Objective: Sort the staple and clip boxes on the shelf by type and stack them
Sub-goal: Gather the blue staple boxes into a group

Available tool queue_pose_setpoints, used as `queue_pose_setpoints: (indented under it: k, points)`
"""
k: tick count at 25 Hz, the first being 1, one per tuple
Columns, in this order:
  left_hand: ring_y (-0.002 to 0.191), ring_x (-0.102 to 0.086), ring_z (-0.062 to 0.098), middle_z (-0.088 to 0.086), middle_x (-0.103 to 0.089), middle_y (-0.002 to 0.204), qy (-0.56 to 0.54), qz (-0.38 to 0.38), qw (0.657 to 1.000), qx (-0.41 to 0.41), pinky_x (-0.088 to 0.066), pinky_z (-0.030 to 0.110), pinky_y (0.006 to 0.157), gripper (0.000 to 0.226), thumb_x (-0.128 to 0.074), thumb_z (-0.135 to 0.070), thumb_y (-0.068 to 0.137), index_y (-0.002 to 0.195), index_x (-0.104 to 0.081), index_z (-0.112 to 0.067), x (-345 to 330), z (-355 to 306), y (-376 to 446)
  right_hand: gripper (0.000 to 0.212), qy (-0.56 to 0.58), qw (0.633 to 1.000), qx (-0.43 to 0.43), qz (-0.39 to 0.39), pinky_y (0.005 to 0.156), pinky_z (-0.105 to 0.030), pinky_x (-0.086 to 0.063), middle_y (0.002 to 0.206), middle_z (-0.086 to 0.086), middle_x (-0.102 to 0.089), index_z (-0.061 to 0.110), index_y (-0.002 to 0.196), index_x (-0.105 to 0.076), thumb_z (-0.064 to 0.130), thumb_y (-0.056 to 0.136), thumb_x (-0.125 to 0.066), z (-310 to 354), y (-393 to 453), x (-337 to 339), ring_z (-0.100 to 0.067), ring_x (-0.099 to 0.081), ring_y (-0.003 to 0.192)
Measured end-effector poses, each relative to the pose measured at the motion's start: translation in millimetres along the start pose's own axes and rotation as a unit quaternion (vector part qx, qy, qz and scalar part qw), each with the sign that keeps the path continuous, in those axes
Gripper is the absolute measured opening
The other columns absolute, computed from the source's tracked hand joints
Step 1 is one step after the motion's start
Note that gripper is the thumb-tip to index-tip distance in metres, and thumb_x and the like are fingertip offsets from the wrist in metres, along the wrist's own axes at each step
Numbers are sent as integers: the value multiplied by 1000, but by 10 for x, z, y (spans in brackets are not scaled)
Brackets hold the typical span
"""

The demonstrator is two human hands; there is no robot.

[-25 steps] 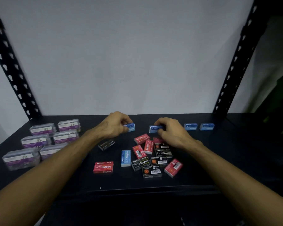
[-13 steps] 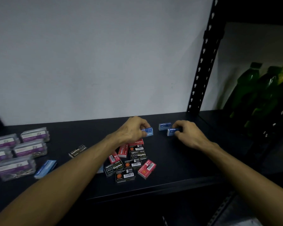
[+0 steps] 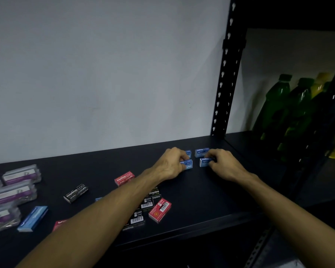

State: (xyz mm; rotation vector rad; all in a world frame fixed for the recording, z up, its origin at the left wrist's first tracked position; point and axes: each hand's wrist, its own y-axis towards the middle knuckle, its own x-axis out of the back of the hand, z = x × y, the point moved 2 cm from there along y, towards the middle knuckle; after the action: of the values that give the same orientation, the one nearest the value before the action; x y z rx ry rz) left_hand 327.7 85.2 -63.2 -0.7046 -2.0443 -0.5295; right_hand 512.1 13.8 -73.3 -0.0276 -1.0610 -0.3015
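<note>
L hand [image 3: 172, 163] grips blue staple box [image 3: 188, 164], R hand [image 3: 223, 164] grips another [image 3: 204, 161], side by side.

A red box [image 3: 124, 178] at the centre of the frame is showing "Staples", upside down. A black box [image 3: 76, 193] to its left is showing the same word and "10". Lower centre, a black box [image 3: 153, 192] is reading "Staples". A blue box [image 3: 187, 164] under the left hand [image 3: 172, 163] is showing "ples".

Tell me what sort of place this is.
Likely a storeroom or shop stockroom: a black slotted-steel shelf against a bare wall, small staple boxes laid out on it, and green bottles in the next bay.
</note>
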Motion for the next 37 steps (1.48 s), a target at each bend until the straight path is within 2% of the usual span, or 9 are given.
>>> queue_pose_setpoints:
  k: [4, 12, 20, 25, 29, 37]
  points:
    - [103, -64, 18, 3, -67, 118, 4, 1, 1000, 4, -51, 28, 90, 29, -66, -10, 90, 119, -68, -14, -56, 7, 57, 25, -3, 1000, 6, -3, 79, -24, -41, 111, 1, -61, 19, 110, -67, 8, 91, -55, -14, 34, -14, -12, -57, 94]
    - [101, -64, 18, 4, -68, 114, -2, -4, 1000, 5, -51, 28, 87, 28, -65, -10, 90, 118, -68, -14, -82, -23, 91, 26, -16, 1000, 18, -11, 82, -25, -42, 118, -3, -61, 18, 112, -66, 7, 90, -56, -28, 57, -26, -14, -55, 97]
    - [103, -63, 18, 5, -66, 117, 3, -10, 1000, -6, -50, 27, 90, 39, -71, -15, 86, 125, -63, -15, 17, 23, 16, 28, -39, 998, 27, -39, 83, -23, -40, 113, 1, -49, 17, 118, -64, 11, 91, -61, -45, 34, -36, -11, -50, 96]
    - [98, -63, 14, 1, -66, 111, -4, -19, 1000, -18, -52, 31, 92, 40, -72, -17, 86, 125, -64, -16, 246, 73, -154, 30, -69, 994, 38, -77, 94, -29, -43, 123, -5, -47, 15, 118, -64, 12, 89, -61, 7, -21, -25, -19, -48, 113]
    - [90, -61, 7, -7, -62, 99, -8, -34, 999, -18, -52, 26, 87, 34, -73, -17, 86, 119, -67, -18, 526, 209, -448, 27, -60, 989, 73, -113, 94, -31, -45, 124, -5, -48, 15, 116, -66, 14, 89, -62, 246, -88, -24, -21, -47, 117]
    - [83, -64, 3, -9, -66, 92, -11, -86, 996, 31, -47, 11, 70, 30, -72, -20, 87, 116, -68, -21, 1012, 695, -1322, 25, -25, 979, 193, -63, 93, -25, -36, 123, -2, -52, 18, 118, -65, 21, 94, -61, 1216, -282, -441, -16, -47, 119]
